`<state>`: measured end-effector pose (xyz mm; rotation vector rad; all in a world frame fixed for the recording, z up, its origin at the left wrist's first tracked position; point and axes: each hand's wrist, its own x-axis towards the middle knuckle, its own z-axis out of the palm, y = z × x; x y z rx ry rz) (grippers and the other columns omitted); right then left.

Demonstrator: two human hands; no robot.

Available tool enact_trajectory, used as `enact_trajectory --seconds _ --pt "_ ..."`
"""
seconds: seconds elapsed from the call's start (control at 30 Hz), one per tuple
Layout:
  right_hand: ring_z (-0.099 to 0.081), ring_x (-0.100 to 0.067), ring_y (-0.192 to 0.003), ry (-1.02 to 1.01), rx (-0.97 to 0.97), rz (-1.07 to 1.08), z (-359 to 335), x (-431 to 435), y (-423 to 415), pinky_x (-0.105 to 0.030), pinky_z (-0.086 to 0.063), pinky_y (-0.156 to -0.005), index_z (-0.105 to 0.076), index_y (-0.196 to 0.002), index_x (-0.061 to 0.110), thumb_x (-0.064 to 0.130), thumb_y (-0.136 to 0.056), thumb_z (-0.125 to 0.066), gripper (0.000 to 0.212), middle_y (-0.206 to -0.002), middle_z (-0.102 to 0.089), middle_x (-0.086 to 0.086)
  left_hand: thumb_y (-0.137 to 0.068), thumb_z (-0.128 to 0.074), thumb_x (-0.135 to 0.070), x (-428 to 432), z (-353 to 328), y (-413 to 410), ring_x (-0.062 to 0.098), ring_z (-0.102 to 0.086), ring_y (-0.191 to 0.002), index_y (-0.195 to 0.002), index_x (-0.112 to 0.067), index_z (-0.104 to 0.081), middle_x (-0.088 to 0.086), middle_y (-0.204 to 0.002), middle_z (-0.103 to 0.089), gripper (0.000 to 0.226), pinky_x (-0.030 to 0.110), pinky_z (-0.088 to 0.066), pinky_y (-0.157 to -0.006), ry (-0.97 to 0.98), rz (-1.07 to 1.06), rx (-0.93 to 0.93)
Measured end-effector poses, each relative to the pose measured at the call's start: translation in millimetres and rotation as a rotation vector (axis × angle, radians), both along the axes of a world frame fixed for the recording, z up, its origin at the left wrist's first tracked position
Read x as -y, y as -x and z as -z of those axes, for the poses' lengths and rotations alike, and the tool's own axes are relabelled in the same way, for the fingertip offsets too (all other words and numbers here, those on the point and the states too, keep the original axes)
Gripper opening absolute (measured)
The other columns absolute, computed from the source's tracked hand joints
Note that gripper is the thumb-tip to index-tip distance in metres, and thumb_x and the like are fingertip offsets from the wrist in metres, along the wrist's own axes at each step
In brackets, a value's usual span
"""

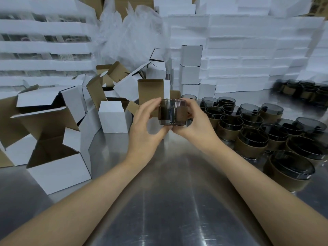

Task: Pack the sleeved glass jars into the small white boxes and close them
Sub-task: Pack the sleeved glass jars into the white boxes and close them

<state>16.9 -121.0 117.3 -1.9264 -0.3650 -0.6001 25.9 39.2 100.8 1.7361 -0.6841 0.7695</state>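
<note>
A dark glass jar point(171, 112) with a brown card sleeve is held up above the metal table point(159, 201), a little beyond its middle. My right hand point(192, 121) grips the jar from the right, fingers curled round its sleeve. My left hand point(144, 125) meets it from the left, thumb under its base and fingers spread by its side. Right behind the jar stands an open small white box point(150, 91) with its brown flap up. Several more sleeved jars point(252, 137) stand grouped on the right.
Open white boxes point(58, 167) with brown insides crowd the left side. Closed white boxes point(190, 66) are stacked behind the jar. White foam slabs point(248, 50) and plastic bags point(131, 32) fill the back. More jars point(301, 90) sit at the far right.
</note>
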Motion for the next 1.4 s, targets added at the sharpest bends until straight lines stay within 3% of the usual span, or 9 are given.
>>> enact_trajectory --seconds 0.23,0.37,0.5,0.83,0.97,1.07,1.2,1.27,1.4 --pt "-0.048 0.0 -0.111 0.064 0.1 0.011 -2 -5 3 -0.01 -0.039 -0.089 -0.038 -0.133 0.034 0.01 -0.07 -0.08 0.079 -0.121 -0.043 0.013 -0.076 -0.08 -0.014 1 -1 1 0.006 -0.046 -0.123 -0.132 -0.019 -0.051 -0.016 -0.125 -0.047 0.063 0.03 -0.039 -0.107 0.02 -0.029 0.02" --pt "-0.049 -0.006 -0.116 0.109 0.182 -0.032 -3 -4 7 -0.012 -0.041 -0.093 -0.041 -0.137 0.021 0.002 -0.075 -0.074 0.073 -0.128 -0.041 0.002 -0.075 -0.078 -0.011 1 -2 2 0.006 -0.045 -0.122 -0.134 -0.021 -0.051 -0.019 -0.124 -0.043 0.066 0.024 -0.038 -0.107 -0.006 -0.035 0.086" --pt "-0.05 -0.006 -0.119 0.068 0.085 -0.11 -4 -4 7 -0.014 -0.042 -0.092 -0.041 -0.141 0.015 -0.002 -0.082 -0.064 0.065 -0.133 -0.047 -0.004 -0.072 -0.078 -0.003 0 -1 3 0.012 -0.046 -0.122 -0.133 -0.016 -0.054 -0.015 -0.123 -0.043 0.067 0.036 -0.043 -0.105 -0.033 -0.048 0.154" --pt "-0.049 -0.005 -0.126 0.061 -0.032 -0.146 1 -3 5 -0.031 -0.042 -0.105 -0.034 -0.144 0.032 0.041 -0.081 -0.068 0.073 -0.136 -0.051 0.007 -0.076 -0.074 0.0 3 -2 7 0.006 -0.038 -0.122 -0.132 -0.007 -0.053 -0.005 -0.128 -0.047 0.06 0.022 -0.033 -0.107 -0.12 -0.099 0.261" --pt "-0.057 0.0 -0.11 -0.024 -0.017 -0.136 -1 -5 7 -0.015 -0.046 -0.09 -0.042 -0.136 0.026 0.028 -0.077 -0.071 0.066 -0.123 -0.056 0.009 -0.073 -0.074 0.0 3 -1 8 0.003 -0.035 -0.13 -0.14 -0.025 -0.039 -0.02 -0.132 -0.038 0.079 0.033 -0.037 -0.109 -0.06 -0.044 0.133" --pt "-0.057 -0.005 -0.112 -0.055 0.055 -0.133 -3 -5 11 -0.022 -0.048 -0.093 -0.042 -0.129 0.024 0.013 -0.073 -0.077 0.068 -0.123 -0.055 0.007 -0.071 -0.072 -0.008 2 -2 6 0.017 -0.04 -0.133 -0.142 -0.04 -0.029 -0.018 -0.138 -0.036 0.089 0.041 -0.039 -0.109 0.028 0.018 -0.055" --pt "-0.054 -0.01 -0.12 -0.041 0.184 -0.087 -4 -8 12 -0.034 -0.048 -0.1 -0.038 -0.127 0.033 0.003 -0.068 -0.082 0.079 -0.127 -0.051 0.01 -0.074 -0.074 -0.005 1 0 1 0.014 -0.044 -0.13 -0.141 -0.034 -0.035 -0.014 -0.131 -0.047 0.083 0.041 -0.04 -0.108 0.035 0.014 -0.131" --pt "-0.052 -0.01 -0.124 -0.053 0.207 -0.084 -4 -9 10 -0.027 -0.048 -0.099 -0.031 -0.134 0.037 0.002 -0.068 -0.082 0.091 -0.127 -0.048 0.013 -0.075 -0.074 -0.003 2 0 0 0.013 -0.045 -0.129 -0.141 -0.029 -0.04 -0.009 -0.132 -0.049 0.079 0.041 -0.04 -0.108 0.015 0.007 -0.118" --pt "-0.048 -0.011 -0.124 0.036 0.282 -0.043 -2 -7 8 -0.026 -0.049 -0.098 -0.038 -0.14 0.019 0.0 -0.069 -0.083 0.086 -0.125 -0.041 0.008 -0.074 -0.074 0.001 3 0 -1 0.015 -0.045 -0.128 -0.138 -0.019 -0.045 -0.004 -0.134 -0.049 0.073 0.042 -0.04 -0.107 0.025 0.011 -0.088"
